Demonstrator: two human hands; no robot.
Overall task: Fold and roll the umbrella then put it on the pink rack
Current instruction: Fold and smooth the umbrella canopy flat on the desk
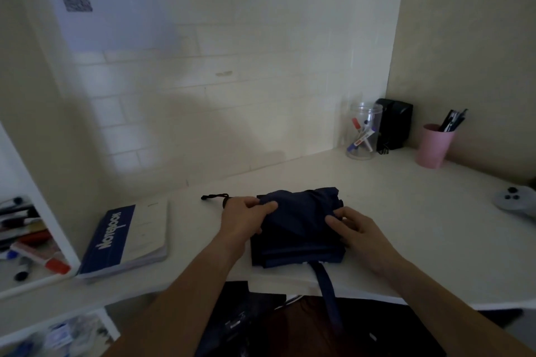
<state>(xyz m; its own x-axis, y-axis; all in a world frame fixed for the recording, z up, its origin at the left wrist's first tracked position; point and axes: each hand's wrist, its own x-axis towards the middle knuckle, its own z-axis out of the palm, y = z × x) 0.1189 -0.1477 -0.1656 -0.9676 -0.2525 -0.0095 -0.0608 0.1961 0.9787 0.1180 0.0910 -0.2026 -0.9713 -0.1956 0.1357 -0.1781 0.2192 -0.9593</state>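
A navy blue folding umbrella (pixel 298 229) lies flattened on the white desk (pixel 406 211) near its front edge. Its closing strap (pixel 327 293) hangs down over the desk's edge. A black wrist cord (pixel 213 197) sticks out to the left from the handle end. My left hand (pixel 243 220) grips the umbrella's left end, thumb pressing on the cloth. My right hand (pixel 356 229) pinches the cloth on the right side. No pink rack is in view.
A blue and white notebook (pixel 127 240) lies left of the umbrella. At the back right stand a clear jar of markers (pixel 362 130), a black box (pixel 394 124) and a pink cup of pens (pixel 433 145). A grey game controller (pixel 517 201) lies at the right edge. A white shelf (pixel 26 240) holds markers.
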